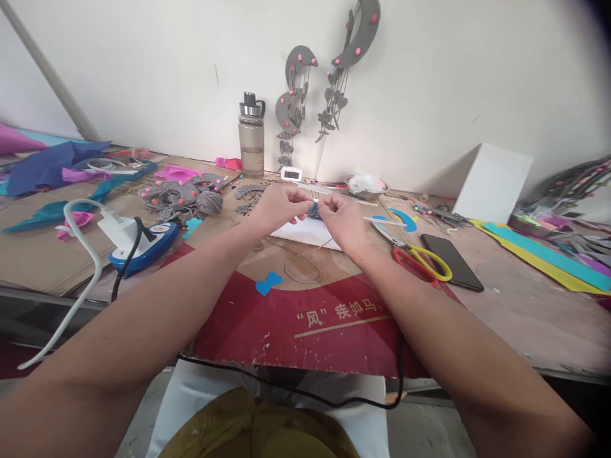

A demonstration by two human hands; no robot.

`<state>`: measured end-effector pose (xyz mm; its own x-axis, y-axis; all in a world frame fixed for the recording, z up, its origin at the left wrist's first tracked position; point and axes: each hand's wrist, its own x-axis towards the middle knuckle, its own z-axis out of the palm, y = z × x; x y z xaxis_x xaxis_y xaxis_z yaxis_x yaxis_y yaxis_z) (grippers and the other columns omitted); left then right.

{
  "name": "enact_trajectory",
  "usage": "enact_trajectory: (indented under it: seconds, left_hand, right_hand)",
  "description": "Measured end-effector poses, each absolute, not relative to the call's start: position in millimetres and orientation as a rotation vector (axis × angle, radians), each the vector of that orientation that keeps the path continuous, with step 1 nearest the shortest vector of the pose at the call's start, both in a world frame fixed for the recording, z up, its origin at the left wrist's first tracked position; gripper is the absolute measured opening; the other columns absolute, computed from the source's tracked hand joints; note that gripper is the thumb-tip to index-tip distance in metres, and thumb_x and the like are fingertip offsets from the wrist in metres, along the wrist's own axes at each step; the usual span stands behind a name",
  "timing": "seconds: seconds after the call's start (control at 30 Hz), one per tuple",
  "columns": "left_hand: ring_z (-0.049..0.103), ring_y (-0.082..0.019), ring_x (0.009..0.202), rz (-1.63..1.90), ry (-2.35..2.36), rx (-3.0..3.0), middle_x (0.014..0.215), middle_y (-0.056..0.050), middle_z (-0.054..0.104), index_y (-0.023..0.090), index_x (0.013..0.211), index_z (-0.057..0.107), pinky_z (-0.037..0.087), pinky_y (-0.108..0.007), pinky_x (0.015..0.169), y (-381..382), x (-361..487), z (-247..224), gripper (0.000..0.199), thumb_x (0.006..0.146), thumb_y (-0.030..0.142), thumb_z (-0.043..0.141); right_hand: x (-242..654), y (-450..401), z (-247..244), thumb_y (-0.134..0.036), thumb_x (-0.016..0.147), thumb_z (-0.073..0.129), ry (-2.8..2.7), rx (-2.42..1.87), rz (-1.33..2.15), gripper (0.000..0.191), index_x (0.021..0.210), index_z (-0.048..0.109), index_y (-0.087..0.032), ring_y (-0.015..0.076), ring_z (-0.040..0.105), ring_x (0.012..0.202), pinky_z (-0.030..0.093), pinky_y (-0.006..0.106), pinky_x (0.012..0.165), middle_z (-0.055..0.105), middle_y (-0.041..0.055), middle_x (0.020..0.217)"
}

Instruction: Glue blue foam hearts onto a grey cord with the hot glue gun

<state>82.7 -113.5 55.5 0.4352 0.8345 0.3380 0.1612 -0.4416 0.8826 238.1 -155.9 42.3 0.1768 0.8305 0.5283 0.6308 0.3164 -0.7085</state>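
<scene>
My left hand (281,207) and my right hand (342,219) meet over the table, fingertips pinched together on a small dark-blue piece (314,210). Its exact shape is partly hidden by the fingers. A thin pale cord (305,278) loops on the cardboard just below my hands and runs up toward the right one. Under the hands lies a white sheet (300,234). Closer to me, blue heart-shaped cut-outs (268,284) rest on the red-printed cardboard (305,337). Scissors (422,264) with red and yellow handles lie right of my right hand.
A black phone (452,262) lies beyond the scissors. On the left are a blue power strip (146,249) with a white plug, and grey yarn pieces (179,196). A water bottle (251,137) stands at the back, near a small white clock (291,173). Grey moon-shaped hangings (365,35) hang on the wall.
</scene>
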Motion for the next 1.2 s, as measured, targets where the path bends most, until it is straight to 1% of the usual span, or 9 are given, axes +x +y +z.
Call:
enact_trajectory:
  seconds: [0.23, 0.37, 0.47, 0.57, 0.77, 0.87, 1.0, 1.13, 1.2]
  left_hand:
    - [0.057, -0.009, 0.051, 1.051, 0.87, 1.871, 0.06, -0.003, 0.065, 0.013, 0.083, 0.07, 0.042, -0.019, 0.045, -108.8, 83.4, 51.4, 0.014, 0.072, 0.021, 0.069]
    - [0.055, -0.009, 0.051, 1.062, 0.874, 1.895, 0.058, -0.003, 0.063, 0.013, 0.07, 0.068, 0.042, -0.019, 0.046, -111.6, 83.6, 54.4, 0.002, 0.069, 0.014, 0.067]
    - [0.053, -0.009, 0.049, 1.088, 0.908, 1.894, 0.056, -0.002, 0.061, 0.013, 0.065, 0.066, 0.042, -0.02, 0.046, -110.6, 84.0, 54.4, 0.003, 0.068, 0.013, 0.066]
    - [0.052, -0.01, 0.05, 1.195, 0.981, 1.881, 0.056, -0.001, 0.06, 0.015, 0.065, 0.066, 0.041, -0.02, 0.047, -103.4, 82.4, 50.7, 0.003, 0.067, 0.014, 0.066]
    - [0.052, -0.011, 0.059, 1.557, 1.161, 1.846, 0.062, -0.001, 0.062, 0.016, 0.063, 0.066, 0.038, -0.02, 0.054, -79.6, 64.8, 43.7, 0.005, 0.066, 0.011, 0.065]
    - [0.05, -0.011, 0.058, 1.708, 1.222, 1.683, 0.059, 0.0, 0.059, 0.015, 0.065, 0.066, 0.036, -0.02, 0.053, -66.7, 50.9, 43.7, 0.003, 0.067, 0.014, 0.065]
    - [0.05, -0.009, 0.053, 1.816, 1.072, 1.241, 0.056, 0.001, 0.056, 0.015, 0.066, 0.062, 0.034, -0.019, 0.047, -50.0, 36.5, 45.5, 0.004, 0.07, 0.017, 0.062]
    - [0.054, -0.008, 0.055, 1.726, 0.819, 0.855, 0.06, 0.001, 0.057, 0.016, 0.067, 0.057, 0.035, -0.017, 0.045, -40.6, 31.7, 46.1, 0.008, 0.069, 0.02, 0.064]
    - [0.055, -0.008, 0.056, 1.676, 0.757, 0.823, 0.062, 0.001, 0.059, 0.016, 0.07, 0.058, 0.035, -0.017, 0.044, -40.2, 32.5, 45.6, 0.011, 0.068, 0.021, 0.068]
  right_hand:
    - [235.4, -158.2, 42.1, -0.022, 0.078, 0.053, -1.568, -1.392, 0.214, 0.012, 0.067, 0.057, -0.017, 0.0092, 0.037, 0.053, 0.028, 0.024, 0.055, 0.045, -0.0054, 0.056]
    - [235.3, -159.2, 42.0, -0.022, 0.079, 0.054, -1.613, -1.387, 0.181, 0.012, 0.069, 0.058, -0.017, 0.0093, 0.039, 0.054, 0.029, 0.024, 0.056, 0.049, -0.0045, 0.058]
    - [235.8, -158.5, 40.8, -0.025, 0.082, 0.053, -1.635, -1.392, 0.169, 0.014, 0.076, 0.062, -0.017, 0.0105, 0.043, 0.057, 0.032, 0.025, 0.058, 0.053, -0.0031, 0.061]
    - [235.9, -157.4, 39.3, -0.029, 0.087, 0.05, -1.659, -1.394, 0.168, 0.019, 0.084, 0.064, -0.017, 0.0128, 0.049, 0.063, 0.036, 0.026, 0.063, 0.06, -0.0003, 0.069]
    - [229.6, -159.7, 38.4, -0.025, 0.089, 0.048, -1.752, -1.32, 0.143, 0.021, 0.081, 0.066, -0.017, 0.0162, 0.057, 0.078, 0.04, 0.03, 0.075, 0.068, 0.0026, 0.081]
    - [222.8, -167.0, 39.8, -0.024, 0.091, 0.048, -1.81, -1.176, 0.106, 0.02, 0.083, 0.065, -0.018, 0.0151, 0.057, 0.077, 0.042, 0.029, 0.075, 0.068, 0.0025, 0.083]
    - [207.9, -187.2, 45.4, -0.025, 0.094, 0.045, -2.091, -0.829, -0.045, 0.021, 0.09, 0.064, -0.018, 0.0147, 0.056, 0.079, 0.043, 0.029, 0.074, 0.064, 0.0044, 0.085]
    - [194.3, -207.5, 53.7, -0.032, 0.093, 0.048, -2.421, -0.393, -0.232, 0.021, 0.088, 0.064, -0.021, 0.0164, 0.056, 0.082, 0.043, 0.033, 0.076, 0.064, 0.0047, 0.087]
    - [195.8, -208.7, 57.1, -0.035, 0.094, 0.047, -2.379, -0.367, -0.23, 0.023, 0.087, 0.063, -0.021, 0.0171, 0.057, 0.084, 0.043, 0.034, 0.078, 0.065, 0.0043, 0.087]
